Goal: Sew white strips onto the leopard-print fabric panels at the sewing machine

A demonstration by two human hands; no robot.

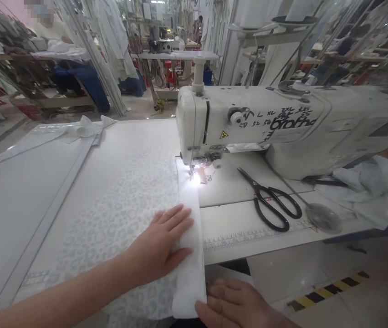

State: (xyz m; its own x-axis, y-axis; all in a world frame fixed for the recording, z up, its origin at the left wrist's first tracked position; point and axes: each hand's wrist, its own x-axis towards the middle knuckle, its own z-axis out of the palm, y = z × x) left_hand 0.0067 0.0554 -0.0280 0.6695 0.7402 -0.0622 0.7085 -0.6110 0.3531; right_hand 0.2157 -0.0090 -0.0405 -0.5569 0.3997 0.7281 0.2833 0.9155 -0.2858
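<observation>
1. Two hands, head view: left hand [163, 243] lies flat, thumb spread, on the white strip [189, 294] along leopard-print fabric [135, 196].
2. Four o'clock of it, right hand [237, 303] touches the white strip's near end; pinching or not, can't tell.
3. That white strip reaches the presser foot [191, 172] near twelve; scissors [258, 187] at two.

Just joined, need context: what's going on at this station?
A person is working with fabric at a sewing machine. Their left hand lies flat, mostly on a white strip along the edge of a pale printed fabric. Their right hand is at the strip's edge, near its close end; whether it grips is unclear. The strip's far end reaches the brightly lit needle area. Black-handled scissors lie to the right of it, untouched.
</observation>
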